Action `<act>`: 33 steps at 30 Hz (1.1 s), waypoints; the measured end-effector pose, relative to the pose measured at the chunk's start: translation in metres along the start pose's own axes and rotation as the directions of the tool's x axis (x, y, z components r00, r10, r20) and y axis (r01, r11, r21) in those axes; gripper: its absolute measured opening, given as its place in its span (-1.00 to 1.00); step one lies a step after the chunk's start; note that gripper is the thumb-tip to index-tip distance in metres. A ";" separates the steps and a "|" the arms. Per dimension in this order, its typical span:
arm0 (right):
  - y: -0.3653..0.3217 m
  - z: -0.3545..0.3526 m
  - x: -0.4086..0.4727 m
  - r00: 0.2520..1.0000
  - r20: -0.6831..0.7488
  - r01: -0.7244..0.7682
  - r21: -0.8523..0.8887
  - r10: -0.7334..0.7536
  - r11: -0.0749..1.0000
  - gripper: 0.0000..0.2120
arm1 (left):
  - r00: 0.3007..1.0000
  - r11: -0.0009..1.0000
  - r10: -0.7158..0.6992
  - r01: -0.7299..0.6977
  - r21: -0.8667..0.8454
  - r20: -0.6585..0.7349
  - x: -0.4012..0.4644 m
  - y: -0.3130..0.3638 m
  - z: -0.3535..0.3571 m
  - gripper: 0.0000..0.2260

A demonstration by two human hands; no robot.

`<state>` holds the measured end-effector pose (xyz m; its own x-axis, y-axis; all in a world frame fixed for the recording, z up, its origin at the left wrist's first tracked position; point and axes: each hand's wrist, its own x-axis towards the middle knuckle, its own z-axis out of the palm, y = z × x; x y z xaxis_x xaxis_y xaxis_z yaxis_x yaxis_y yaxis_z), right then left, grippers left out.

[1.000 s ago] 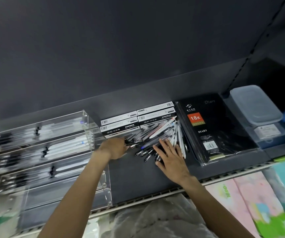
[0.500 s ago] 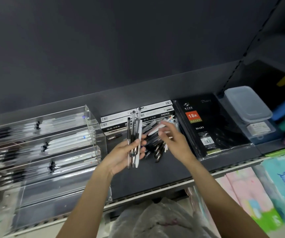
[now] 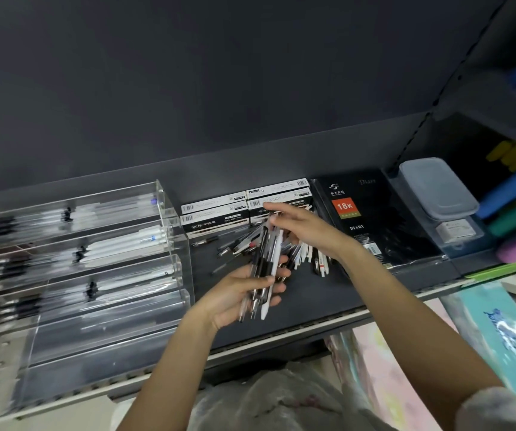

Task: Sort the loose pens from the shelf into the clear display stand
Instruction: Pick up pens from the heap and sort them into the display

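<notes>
My left hand (image 3: 244, 293) grips a bunch of pens (image 3: 266, 262), black ones and one white one, held upright over the dark shelf (image 3: 297, 300). My right hand (image 3: 306, 228) is above the bunch, its fingertips pinching the top ends of the held pens. A pile of loose pens (image 3: 309, 256) lies on the shelf under and behind both hands. The clear display stand (image 3: 95, 275) stands at the left with stepped tiers; the upper three tiers hold rows of pens, the lower tiers look bare.
White and black pen boxes (image 3: 216, 213) are stacked at the back of the shelf. A black diary (image 3: 371, 219) in plastic wrap lies to the right, then a lidded plastic box (image 3: 437, 191). Pastel packages (image 3: 499, 334) sit below the shelf edge.
My left hand lifted a bunch of pens off the pile and drew it toward me. My right hand left the pile and came up to the tops of the held pens.
</notes>
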<state>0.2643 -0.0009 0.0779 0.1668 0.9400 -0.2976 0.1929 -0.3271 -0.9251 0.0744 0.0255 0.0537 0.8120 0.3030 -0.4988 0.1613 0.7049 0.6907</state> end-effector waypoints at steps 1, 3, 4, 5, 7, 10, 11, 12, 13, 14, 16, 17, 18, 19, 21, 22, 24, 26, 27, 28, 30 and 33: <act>-0.003 -0.002 -0.001 0.999 0.043 0.001 -0.018 0.000 1.000 -0.65 | 1.000 1.000 0.000 0.000 0.002 0.003 -0.001 0.000 -0.001 -0.65; -0.009 -0.006 -0.003 0.993 0.111 0.048 -0.059 -0.042 0.997 -0.70 | 1.000 1.000 0.000 0.000 -0.005 0.002 -0.004 -0.002 -0.004 -0.67; -0.011 -0.008 -0.003 0.989 0.129 0.078 -0.088 -0.067 0.993 -0.72 | 1.000 1.000 0.001 -0.001 -0.013 0.000 -0.004 -0.003 -0.005 -0.67; -0.012 -0.010 -0.003 0.986 0.137 0.110 -0.126 -0.093 0.986 -0.75 | 1.000 1.000 0.004 -0.004 -0.023 0.002 -0.004 -0.004 -0.006 -0.67; -0.014 -0.014 -0.002 0.982 0.146 0.148 -0.176 -0.123 0.973 -0.79 | 0.999 0.999 0.024 -0.022 -0.042 0.033 -0.005 -0.007 -0.007 -0.63; -0.019 -0.019 -0.003 0.978 0.138 0.178 -0.143 -0.159 0.974 -0.84 | 0.995 0.994 0.065 -0.058 -0.096 0.069 -0.004 -0.010 -0.008 -0.61; -0.020 -0.021 -0.003 0.976 0.127 0.193 -0.141 -0.175 0.971 -0.84 | 0.995 0.991 0.078 -0.071 -0.112 0.063 -0.003 -0.011 -0.008 -0.62; -0.021 -0.023 -0.003 0.975 0.116 0.206 -0.143 -0.190 0.968 -0.84 | 0.994 0.990 0.091 -0.084 -0.117 0.053 -0.003 -0.011 -0.008 -0.63; -0.023 -0.025 -0.004 0.973 0.109 0.217 -0.148 -0.202 0.965 -0.84 | 0.994 0.989 0.104 -0.098 -0.112 0.046 -0.003 -0.011 -0.007 -0.64; -0.023 -0.028 -0.004 0.972 0.106 0.226 -0.152 -0.212 0.962 -0.84 | 0.992 0.989 0.118 -0.113 -0.099 0.041 -0.002 -0.010 -0.007 -0.64; -0.026 -0.032 -0.008 0.968 0.095 0.246 -0.169 -0.233 0.954 -0.84 | 0.990 0.988 0.139 -0.138 -0.065 0.016 -0.002 -0.008 -0.005 -0.63; -0.028 -0.035 -0.012 0.967 0.079 0.254 -0.170 -0.244 0.952 -0.84 | 0.989 0.988 0.147 -0.147 -0.048 0.001 -0.001 -0.007 -0.005 -0.61; -0.031 -0.038 -0.016 0.965 0.053 0.262 -0.160 -0.257 0.952 -0.85 | 0.988 0.987 0.154 -0.155 -0.031 -0.011 0.000 -0.006 -0.004 -0.57; -0.034 -0.041 -0.021 0.962 0.023 0.271 -0.151 -0.271 0.951 -0.86 | 0.987 0.987 0.159 -0.159 -0.018 -0.022 0.000 -0.005 -0.004 -0.53; -0.040 -0.050 -0.030 0.952 -0.034 0.296 -0.152 -0.304 0.943 -0.88 | 0.985 0.986 0.168 -0.169 -0.004 -0.042 0.001 -0.004 -0.005 -0.47; -0.042 -0.056 -0.034 0.945 -0.063 0.307 -0.156 -0.320 0.939 -0.88 | 0.983 0.984 0.177 -0.177 -0.003 -0.047 0.001 -0.004 -0.006 -0.47; -0.047 -0.067 -0.043 0.926 -0.160 0.325 -0.120 -0.341 0.938 -0.89 | 0.977 0.978 0.206 -0.208 -0.028 -0.050 0.001 -0.006 -0.007 -0.55; -0.047 -0.070 -0.050 0.876 -0.331 0.357 -0.048 -0.352 0.933 -0.87 | 0.964 0.964 0.248 -0.255 -0.079 -0.093 0.003 -0.007 -0.005 -0.57; -0.046 -0.063 -0.054 0.829 -0.430 0.383 -0.029 -0.357 0.923 -0.86 | 0.954 0.953 0.270 -0.284 -0.104 -0.128 0.005 -0.006 -0.002 -0.54; -0.043 -0.049 -0.058 0.768 -0.519 0.418 -0.039 -0.375 0.908 -0.85 | 0.943 0.941 0.292 -0.313 -0.128 -0.161 0.008 -0.005 0.003 -0.51; -0.032 -0.009 -0.064 0.639 -0.626 0.483 -0.127 -0.448 0.867 -0.85 | 0.921 0.913 0.326 -0.365 -0.183 -0.212 0.017 -0.001 0.013 -0.44; -0.008 0.045 -0.070 0.472 -0.540 0.510 -0.477 -0.697 0.715 -0.92 | 0.913 0.892 0.352 -0.394 -0.222 -0.207 0.026 0.004 0.025 -0.32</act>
<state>0.2073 -0.0598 0.0952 0.4661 0.6195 0.6316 0.6847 0.1995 -0.7009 0.1105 0.0201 0.0569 0.6822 0.6570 -0.3209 -0.3005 0.6520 0.6961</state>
